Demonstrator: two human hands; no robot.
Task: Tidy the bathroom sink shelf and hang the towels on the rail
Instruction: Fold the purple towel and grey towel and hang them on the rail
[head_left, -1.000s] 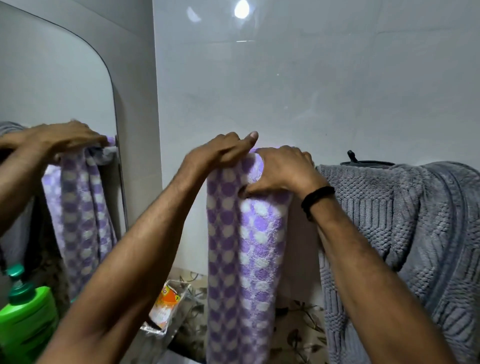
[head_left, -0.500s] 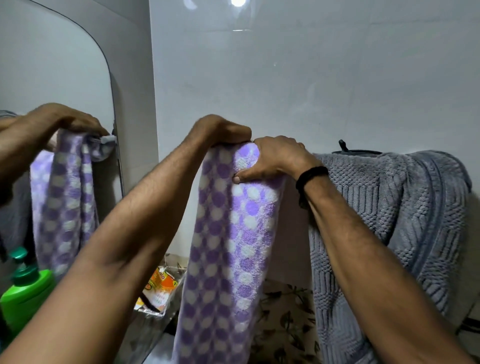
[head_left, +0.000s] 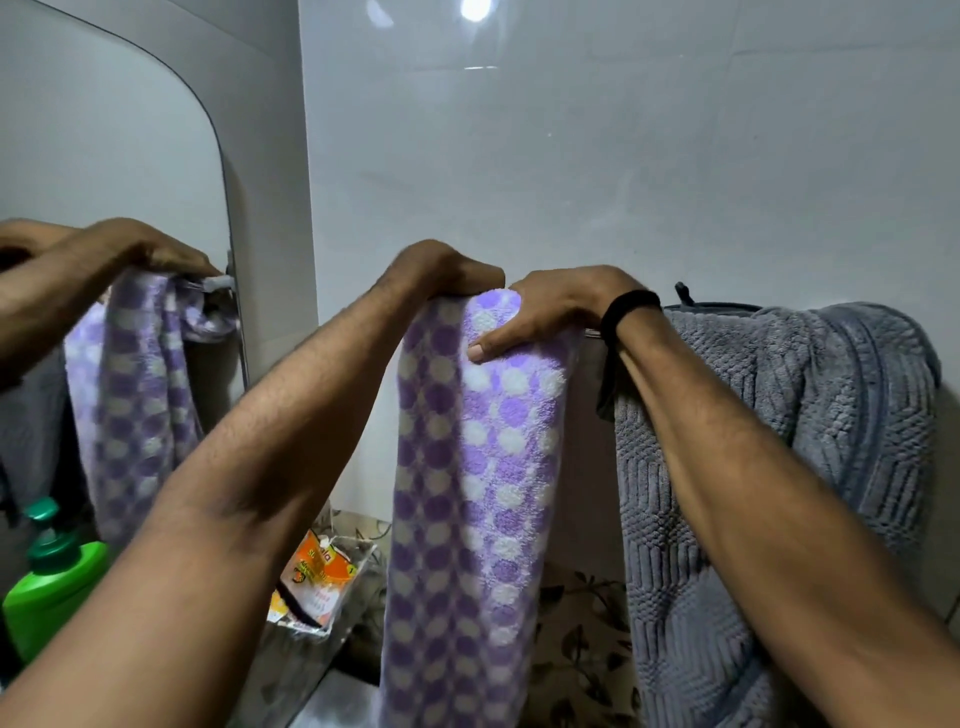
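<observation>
Where the dotted towel (head_left: 467, 467) folds over the rail (head_left: 592, 332), both hands sit on its top edge, so the rail shows only as a short bright piece between the towel and the right wrist. The left hand (head_left: 447, 270) is curled over the fold, its fingertips out of sight behind the cloth. The right hand (head_left: 556, 306) holds the same fold just beside it, with the thumb pressed flat on the front face and the fingers bent over the top. The towel hangs down past the bottom edge of the view, so its lower end is cut off. Just to the right hangs a grey towel (head_left: 779, 441), its left part covered by the right forearm. A dark object (head_left: 685, 293) above it is too hidden to name. At left a mirror (head_left: 104, 156) repeats a hand and the towel. A green bottle (head_left: 52, 592) and an orange packet (head_left: 322, 571) sit partly behind the left arm, and the packet's print is unreadable.
</observation>
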